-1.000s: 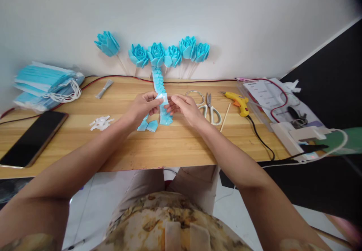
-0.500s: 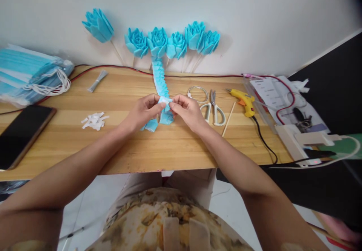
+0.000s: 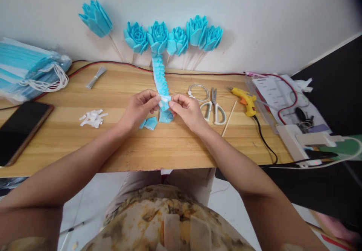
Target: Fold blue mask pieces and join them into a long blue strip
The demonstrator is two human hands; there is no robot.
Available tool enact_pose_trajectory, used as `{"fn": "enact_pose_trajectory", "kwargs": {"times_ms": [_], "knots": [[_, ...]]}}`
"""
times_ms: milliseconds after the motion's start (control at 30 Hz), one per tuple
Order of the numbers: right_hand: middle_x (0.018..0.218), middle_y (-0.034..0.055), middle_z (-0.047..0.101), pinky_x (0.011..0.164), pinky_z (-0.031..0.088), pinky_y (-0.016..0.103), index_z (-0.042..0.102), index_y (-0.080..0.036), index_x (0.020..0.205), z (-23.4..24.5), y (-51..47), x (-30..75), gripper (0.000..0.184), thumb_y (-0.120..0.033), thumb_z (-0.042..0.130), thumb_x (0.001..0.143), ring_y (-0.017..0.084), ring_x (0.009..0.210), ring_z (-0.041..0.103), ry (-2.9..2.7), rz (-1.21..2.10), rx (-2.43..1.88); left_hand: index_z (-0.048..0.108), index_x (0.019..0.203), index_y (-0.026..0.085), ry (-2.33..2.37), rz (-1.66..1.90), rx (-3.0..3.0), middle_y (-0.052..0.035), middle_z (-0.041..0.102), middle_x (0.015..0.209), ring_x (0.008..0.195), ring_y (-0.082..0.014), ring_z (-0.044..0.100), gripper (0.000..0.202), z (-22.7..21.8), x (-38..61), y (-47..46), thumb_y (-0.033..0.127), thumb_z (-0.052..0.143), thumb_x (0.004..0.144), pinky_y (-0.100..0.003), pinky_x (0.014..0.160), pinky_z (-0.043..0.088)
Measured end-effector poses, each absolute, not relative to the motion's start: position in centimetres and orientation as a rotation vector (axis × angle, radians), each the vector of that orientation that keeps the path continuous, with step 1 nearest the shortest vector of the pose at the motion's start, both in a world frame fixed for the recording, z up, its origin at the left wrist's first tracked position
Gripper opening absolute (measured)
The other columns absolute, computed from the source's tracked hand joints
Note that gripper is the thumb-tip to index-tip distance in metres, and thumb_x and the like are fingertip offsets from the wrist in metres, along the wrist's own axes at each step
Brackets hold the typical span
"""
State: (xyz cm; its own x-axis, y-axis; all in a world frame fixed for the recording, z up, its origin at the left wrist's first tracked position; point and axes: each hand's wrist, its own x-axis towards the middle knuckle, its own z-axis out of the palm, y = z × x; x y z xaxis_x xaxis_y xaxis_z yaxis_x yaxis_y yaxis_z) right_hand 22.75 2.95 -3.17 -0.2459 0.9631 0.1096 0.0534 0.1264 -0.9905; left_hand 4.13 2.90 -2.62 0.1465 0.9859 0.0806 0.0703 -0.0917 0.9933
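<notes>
Between my two hands is a small light-blue folded petal piece with a white strip showing on it. My left hand pinches its left side between thumb and fingers. My right hand pinches its right edge. Behind my fingertips a long row of overlapping blue folded petals runs back toward the wall. Below my hands, loose blue folded pieces lie on the wooden table. A pile of white strips is left of my left hand.
Blue flowers on sticks stand along the wall. To the right lie scissors, a wire ring, a thin stick, a yellow glue gun and a power strip. Blue face masks and a phone are at left.
My left hand has shifted slightly left, and the white strip on the held petal piece shows more plainly. The view has tilted a little; both hands keep their pinch.
</notes>
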Motion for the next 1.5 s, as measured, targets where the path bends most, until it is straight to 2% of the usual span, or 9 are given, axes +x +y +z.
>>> {"fn": "enact_pose_trajectory", "kwargs": {"times_ms": [67,167,267,467,667,967,1267,1500], "knots": [[0.064,-0.0034,0.06,0.055,0.045,0.025,0.062,-0.021,0.077,-3.1,3.0,22.8,0.017,-0.037,0.067,0.082,0.01,0.056,0.052,-1.481,1.221,-1.061,0.063,0.084,0.021,1.167,1.234,1.434,0.0008,0.06,0.07,0.062,-0.0118,0.051,0.02,-2.6,4.1,2.8,0.04,0.068,0.088,-0.027,0.059,0.043],[0.065,-0.003,0.061,0.056,0.043,0.025,0.063,-0.021,0.076,-3.1,3.0,22.7,0.018,-0.037,0.067,0.083,0.01,0.057,0.051,-1.48,1.158,-1.089,0.063,0.079,0.021,1.237,1.332,1.636,0.0003,0.06,0.072,0.063,-0.0125,0.049,0.019,-2.3,4.2,2.3,0.037,0.068,0.089,-0.028,0.06,0.04],[0.064,-0.0031,0.059,0.056,0.041,0.026,0.063,-0.021,0.075,-3.2,2.9,22.6,0.017,-0.036,0.067,0.083,0.011,0.059,0.049,-1.539,1.09,-1.095,0.068,0.077,0.022,1.27,1.26,1.898,-0.0003,0.059,0.069,0.063,-0.014,0.048,0.016,-2.1,4.3,2.0,0.033,0.067,0.088,-0.03,0.063,0.04],[0.063,-0.0037,0.054,0.058,0.039,0.026,0.062,-0.021,0.075,-3.3,2.6,22.4,0.014,-0.031,0.065,0.084,0.011,0.059,0.047,-1.633,0.981,-1.076,0.075,0.091,0.023,1.332,1.196,2.045,0.0,0.059,0.069,0.064,-0.0147,0.051,0.012,-2.9,4.0,2.3,0.03,0.065,0.089,-0.03,0.065,0.04],[0.063,-0.0041,0.054,0.056,0.038,0.025,0.06,-0.02,0.074,-3.5,2.7,22.5,0.013,-0.029,0.063,0.084,0.01,0.057,0.045,-1.717,0.861,-1.05,0.073,0.086,0.022,1.241,1.242,2.171,0.0007,0.061,0.066,0.063,-0.0146,0.054,0.011,-3.3,3.9,2.5,0.029,0.065,0.089,-0.03,0.064,0.041],[0.067,-0.003,0.056,0.06,0.041,0.025,0.058,-0.021,0.074,-3.6,2.6,22.5,0.009,-0.022,0.058,0.083,0.01,0.061,0.049,-1.813,0.727,-1.071,0.073,0.087,0.02,1.254,1.222,2.175,0.0005,0.062,0.066,0.061,-0.0138,0.055,0.012,-3.2,4.0,2.3,0.025,0.062,0.088,-0.029,0.061,0.041],[0.068,-0.0028,0.057,0.06,0.042,0.025,0.057,-0.021,0.074,-3.5,2.5,22.5,0.009,-0.02,0.058,0.082,0.011,0.062,0.05,-1.854,0.712,-1.085,0.072,0.078,0.02,1.205,1.19,2.126,-0.0009,0.066,0.067,0.06,-0.0135,0.055,0.018,-2.7,4.2,2.1,0.024,0.058,0.088,-0.028,0.06,0.041],[0.068,-0.0024,0.058,0.06,0.041,0.025,0.058,-0.021,0.074,-3.5,2.5,22.6,0.008,-0.021,0.057,0.083,0.011,0.062,0.05,-1.857,0.724,-1.066,0.072,0.081,0.019,1.201,1.189,2.092,0.0004,0.064,0.065,0.058,-0.0123,0.053,0.015,-2.7,4.2,2.1,0.025,0.06,0.087,-0.027,0.059,0.04]]}}
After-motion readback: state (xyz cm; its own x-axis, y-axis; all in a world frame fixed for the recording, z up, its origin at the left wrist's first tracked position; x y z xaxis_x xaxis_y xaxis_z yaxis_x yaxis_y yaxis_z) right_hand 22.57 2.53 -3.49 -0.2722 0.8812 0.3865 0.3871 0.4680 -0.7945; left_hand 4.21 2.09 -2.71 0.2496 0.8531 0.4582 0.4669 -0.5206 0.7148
